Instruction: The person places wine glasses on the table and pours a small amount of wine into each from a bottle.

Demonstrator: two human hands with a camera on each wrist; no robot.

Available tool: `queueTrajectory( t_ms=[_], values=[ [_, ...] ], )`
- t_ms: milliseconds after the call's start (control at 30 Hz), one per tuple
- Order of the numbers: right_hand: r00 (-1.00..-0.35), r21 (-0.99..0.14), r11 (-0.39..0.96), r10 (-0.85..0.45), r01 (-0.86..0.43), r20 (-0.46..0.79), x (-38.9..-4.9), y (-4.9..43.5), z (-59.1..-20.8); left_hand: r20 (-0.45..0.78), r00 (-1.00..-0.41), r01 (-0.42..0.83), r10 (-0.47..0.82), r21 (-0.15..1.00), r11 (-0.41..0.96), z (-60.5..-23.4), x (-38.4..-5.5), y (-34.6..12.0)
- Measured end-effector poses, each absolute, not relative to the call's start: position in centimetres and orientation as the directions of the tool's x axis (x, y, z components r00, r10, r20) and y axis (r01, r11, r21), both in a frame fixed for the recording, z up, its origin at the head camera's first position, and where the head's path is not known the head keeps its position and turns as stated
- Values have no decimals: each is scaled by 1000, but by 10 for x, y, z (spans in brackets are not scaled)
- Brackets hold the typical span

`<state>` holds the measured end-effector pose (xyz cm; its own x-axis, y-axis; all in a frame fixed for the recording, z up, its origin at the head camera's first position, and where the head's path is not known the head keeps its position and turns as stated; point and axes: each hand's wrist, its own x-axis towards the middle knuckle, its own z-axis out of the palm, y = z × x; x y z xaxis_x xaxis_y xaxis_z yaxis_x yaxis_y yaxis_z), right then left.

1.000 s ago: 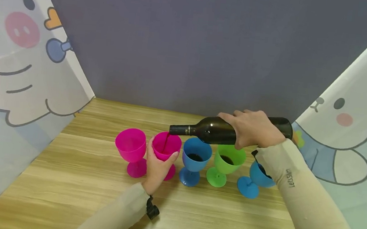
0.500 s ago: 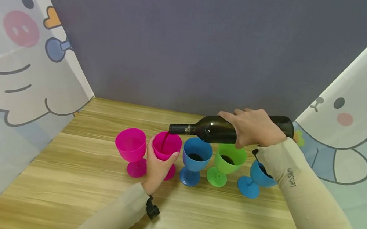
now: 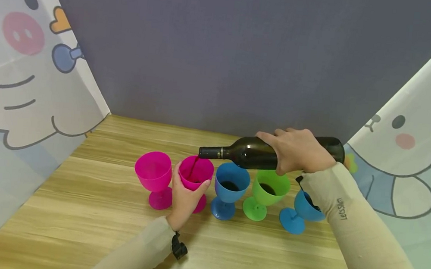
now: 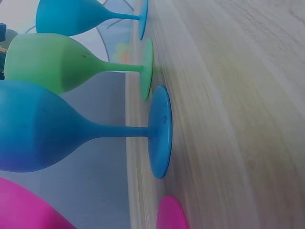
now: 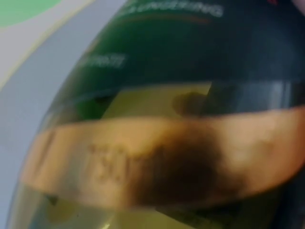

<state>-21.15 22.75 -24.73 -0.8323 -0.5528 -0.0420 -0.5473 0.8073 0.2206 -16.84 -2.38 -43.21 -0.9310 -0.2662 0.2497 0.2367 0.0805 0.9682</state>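
My left hand point(image 3: 185, 201) grips the bowl of a pink plastic goblet point(image 3: 205, 172), thumb and fingers on opposite sides. My right hand point(image 3: 296, 150) holds a dark wine bottle point(image 3: 252, 153) from above, lying nearly level with its neck to the left. From the mouth, close over the pink goblet's rim, a thin stream of dark red liquid point(image 3: 193, 167) falls inside, where a little has pooled. The right wrist view is filled by the bottle's lower label point(image 5: 167, 157), blurred. In the left wrist view, part of the gripped goblet point(image 4: 26, 210) shows, but no fingers.
Left of the held goblet stands another pink goblet point(image 3: 153, 172) with no liquid visible. To the right are a blue goblet point(image 3: 229, 192) and a green goblet point(image 3: 271, 198), both holding dark liquid, then another blue goblet point(image 3: 306, 208) partly behind the right sleeve. A grey panel point(image 3: 206, 64) borders the wooden table point(image 3: 95, 209).
The stream keeps running, and dark liquid now shows at the bottom of the held pink goblet. Both hands and the bottle have stayed almost in place.
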Motion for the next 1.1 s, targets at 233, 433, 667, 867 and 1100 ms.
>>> queueTrajectory(
  t_ms=[233, 433, 667, 867, 1100],
  values=[
    [-827, 229, 800, -561, -554, -38, -213, 228, -247, 249, -930, 238, -269, 968, 74, -430, -168, -22],
    [-824, 220, 799, -565, -560, -43, -213, 228, -246, 252, -932, 242, -262, 968, 71, -430, -168, -23],
    [-828, 215, 803, -558, -556, -55, -213, 228, -246, 250, -933, 239, -257, 968, 74, -429, -169, -23],
    [-834, 206, 811, -548, -548, -65, -213, 230, -246, 245, -934, 236, -259, 969, 67, -428, -170, -22],
    [-838, 213, 812, -541, -543, -75, -213, 230, -249, 235, -936, 231, -261, 972, 48, -431, -170, -22]
  ],
)
